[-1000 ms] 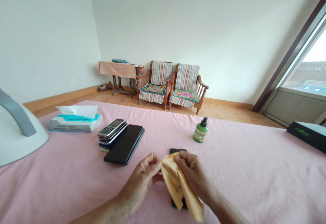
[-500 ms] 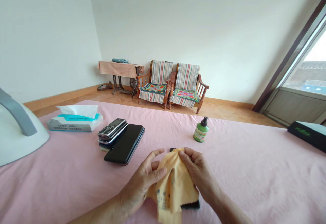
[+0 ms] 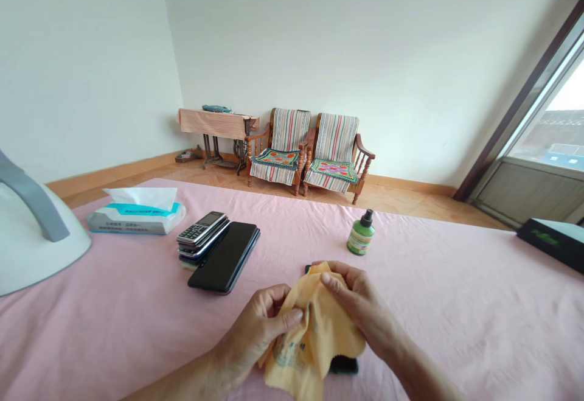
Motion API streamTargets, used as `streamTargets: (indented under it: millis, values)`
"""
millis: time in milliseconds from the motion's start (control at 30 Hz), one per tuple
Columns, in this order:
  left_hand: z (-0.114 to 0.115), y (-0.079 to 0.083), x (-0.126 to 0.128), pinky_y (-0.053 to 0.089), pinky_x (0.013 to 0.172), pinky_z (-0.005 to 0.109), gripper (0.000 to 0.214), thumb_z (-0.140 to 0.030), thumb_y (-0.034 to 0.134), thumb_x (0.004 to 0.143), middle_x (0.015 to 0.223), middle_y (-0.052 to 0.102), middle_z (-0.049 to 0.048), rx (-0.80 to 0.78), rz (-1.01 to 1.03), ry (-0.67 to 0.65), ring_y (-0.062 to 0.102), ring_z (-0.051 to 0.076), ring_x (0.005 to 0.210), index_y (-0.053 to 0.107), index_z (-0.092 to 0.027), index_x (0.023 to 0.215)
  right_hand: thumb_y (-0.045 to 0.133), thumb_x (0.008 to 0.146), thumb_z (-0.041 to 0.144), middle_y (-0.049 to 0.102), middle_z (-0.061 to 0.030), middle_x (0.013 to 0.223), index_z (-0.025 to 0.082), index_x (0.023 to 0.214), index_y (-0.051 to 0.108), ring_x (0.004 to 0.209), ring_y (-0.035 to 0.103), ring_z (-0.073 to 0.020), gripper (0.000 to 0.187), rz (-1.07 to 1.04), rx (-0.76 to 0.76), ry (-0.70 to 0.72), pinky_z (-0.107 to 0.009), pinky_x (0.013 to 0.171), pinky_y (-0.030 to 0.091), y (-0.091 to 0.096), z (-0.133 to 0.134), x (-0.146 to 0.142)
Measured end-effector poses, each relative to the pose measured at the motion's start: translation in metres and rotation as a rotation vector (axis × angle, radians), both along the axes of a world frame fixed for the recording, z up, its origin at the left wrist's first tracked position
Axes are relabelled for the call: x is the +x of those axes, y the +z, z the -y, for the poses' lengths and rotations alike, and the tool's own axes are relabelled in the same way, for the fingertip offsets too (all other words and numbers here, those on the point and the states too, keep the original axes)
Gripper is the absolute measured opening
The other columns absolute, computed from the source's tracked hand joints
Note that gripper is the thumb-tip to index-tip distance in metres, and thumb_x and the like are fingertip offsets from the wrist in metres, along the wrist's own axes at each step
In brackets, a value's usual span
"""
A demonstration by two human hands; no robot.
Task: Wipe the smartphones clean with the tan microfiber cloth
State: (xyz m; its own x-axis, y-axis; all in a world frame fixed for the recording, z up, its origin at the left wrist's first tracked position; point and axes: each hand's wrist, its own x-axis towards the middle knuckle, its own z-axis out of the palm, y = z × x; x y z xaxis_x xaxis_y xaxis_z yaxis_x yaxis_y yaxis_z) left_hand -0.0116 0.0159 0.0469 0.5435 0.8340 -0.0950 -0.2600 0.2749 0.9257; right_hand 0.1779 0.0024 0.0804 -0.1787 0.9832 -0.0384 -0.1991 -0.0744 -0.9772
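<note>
Both hands hold a yellow cleaning cloth [image 3: 314, 328] with a zigzag edge and some dark print. My left hand [image 3: 262, 328] is closed on its left side, thumb on top. On the upper right part, my right hand [image 3: 360, 297] pinches it between thumb and fingers. Beneath the cloth lies a dark, flat object [image 3: 344, 365], mostly hidden; only its lower right end and a bit of its top edge show. A green spray bottle [image 3: 360, 234] with a black top stands just beyond my right hand.
On the pink tablecloth [image 3: 438, 291], a stack of keypad phones [image 3: 203, 230] sits beside black smartphones [image 3: 224, 258], left of my hands. Farther left are a tissue pack [image 3: 134, 218] and a white, grey-handled object [image 3: 36, 230]. A black box [image 3: 552, 243] stands far right.
My left fingers have closed onto the cloth, where they were spread before. The cloth's lower part has swung out and spread, and my right hand has shifted slightly over its top.
</note>
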Motion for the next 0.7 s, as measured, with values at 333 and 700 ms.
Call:
streamTargets:
  millis: [333,700]
  values:
    - [0.007,0.016,-0.003,0.045,0.066,0.027,0.018,-0.034,0.067,0.083,0.079,0.061,0.0033,0.506,-0.226,0.231,0.058,0.021,0.074,0.069,-0.02,0.095,0.072,0.071,0.03,0.067,-0.0025,0.08,0.018,0.098,0.066,0.074,0.061,-0.0175,0.03,0.228,0.09,-0.045,-0.025,0.062,0.045,-0.008,-0.005,0.001]
    - [0.016,0.023,-0.008,0.044,0.079,0.033,0.019,-0.03,0.053,0.091,0.085,0.055,0.0059,0.876,-0.317,0.238,0.055,0.024,0.084,0.065,-0.021,0.079,0.067,0.079,0.034,0.062,0.0002,0.071,0.016,0.079,0.064,0.063,0.053,-0.0108,0.018,0.004,0.127,-0.093,-0.022,0.061,0.041,0.0,-0.002,0.003]
